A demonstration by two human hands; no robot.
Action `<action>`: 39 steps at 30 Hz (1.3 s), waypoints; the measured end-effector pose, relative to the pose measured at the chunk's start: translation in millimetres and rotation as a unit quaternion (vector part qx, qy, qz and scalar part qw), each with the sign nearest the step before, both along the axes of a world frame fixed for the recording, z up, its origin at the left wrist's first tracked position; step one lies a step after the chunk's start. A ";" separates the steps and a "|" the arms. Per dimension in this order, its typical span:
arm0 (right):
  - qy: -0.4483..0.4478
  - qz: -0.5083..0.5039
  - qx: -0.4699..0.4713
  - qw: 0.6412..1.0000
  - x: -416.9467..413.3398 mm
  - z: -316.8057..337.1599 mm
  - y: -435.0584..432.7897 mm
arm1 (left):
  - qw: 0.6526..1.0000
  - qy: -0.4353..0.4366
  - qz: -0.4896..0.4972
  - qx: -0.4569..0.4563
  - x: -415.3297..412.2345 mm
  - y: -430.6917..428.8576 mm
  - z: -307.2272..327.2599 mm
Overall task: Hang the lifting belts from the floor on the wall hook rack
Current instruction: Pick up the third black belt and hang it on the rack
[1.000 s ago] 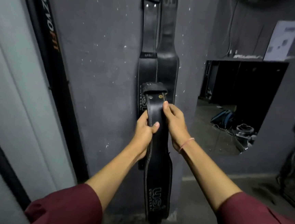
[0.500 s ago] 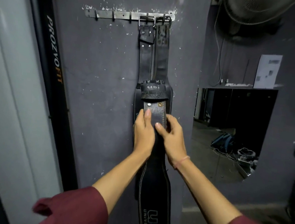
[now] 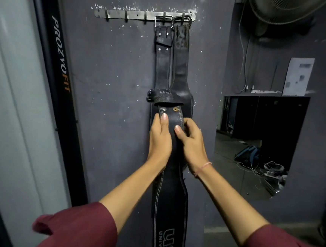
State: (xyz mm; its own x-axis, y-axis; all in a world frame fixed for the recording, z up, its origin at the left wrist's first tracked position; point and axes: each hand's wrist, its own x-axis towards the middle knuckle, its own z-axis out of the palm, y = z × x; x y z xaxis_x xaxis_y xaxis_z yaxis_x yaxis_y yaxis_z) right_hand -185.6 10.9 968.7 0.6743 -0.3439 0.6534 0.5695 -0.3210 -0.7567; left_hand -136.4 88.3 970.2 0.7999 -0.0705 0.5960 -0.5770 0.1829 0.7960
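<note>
The lifting belt (image 3: 170,193) that the person holds is black leather with pale stitching, and it hangs straight down in front of the grey wall (image 3: 111,99), well below the hook rack (image 3: 128,15) and not on any hook. The left hand (image 3: 159,140) grips the belt's left edge just under its riveted top end, with the thumb laid up along the front face. The right hand (image 3: 190,145) grips the right edge at the same height, its thumb pressed on the front and its fingers curled behind. So both hands are closed round the same belt, side by side and almost touching. The top end, with its leather loop, lies over the wide lower parts of two other belts. These are the left hung belt (image 3: 162,68), caught by its metal buckle, and the right hung belt (image 3: 180,69) just beside it. Both are at the right end of the rack. White letters "USI" show near the bottom of the held belt. The right wrist wears a thin pink band (image 3: 203,165), and both arms have dark red sleeves. To the right is a dark opening (image 3: 255,141) (or maybe a mirror, I cannot tell), showing a floor with a blue bag and cables. A sheet of paper (image 3: 298,76) is above it, and a fan (image 3: 282,9) is at the top.
</note>
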 end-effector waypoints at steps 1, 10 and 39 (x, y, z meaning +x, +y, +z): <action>-0.002 0.004 0.011 1.000 -1.5 -5.6 2.1 | 1.000 0.014 -0.012 0.005 0.3 -0.3 -3.7; 0.022 -0.002 0.030 0.999 2.5 -6.9 4.5 | 0.994 0.104 -0.026 -0.007 35.9 8.5 34.4; -0.040 0.005 0.075 0.996 24.2 -6.9 25.1 | 0.994 -0.050 0.022 0.093 27.9 22.3 47.9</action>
